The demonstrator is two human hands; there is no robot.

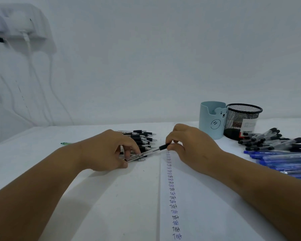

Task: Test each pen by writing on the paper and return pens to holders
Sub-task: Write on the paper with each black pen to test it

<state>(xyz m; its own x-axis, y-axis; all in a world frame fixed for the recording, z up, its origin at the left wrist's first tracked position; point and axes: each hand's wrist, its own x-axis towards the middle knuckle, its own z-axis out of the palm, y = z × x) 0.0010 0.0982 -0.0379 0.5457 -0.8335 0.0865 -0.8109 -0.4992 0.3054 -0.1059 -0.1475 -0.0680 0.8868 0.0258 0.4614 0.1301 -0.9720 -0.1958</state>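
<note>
A clear pen with a black grip point(149, 152) lies slanted between both hands above the paper point(198, 197). My left hand point(109, 152) pinches its lower end, and my right hand point(189, 145) grips the black end at the top of a column of written "Test" words point(171, 188). Behind my left hand is a row of black pens point(142, 139). A light blue bear holder point(212, 120) and a black mesh holder point(241, 120) stand at the back right; I cannot see any pens in them.
Loose black pens point(271, 140) and a pile of blue pens point(285, 160) lie at the right. A green pen point(66, 143) lies at the far left. White cables point(30, 54) hang on the wall from a socket at upper left.
</note>
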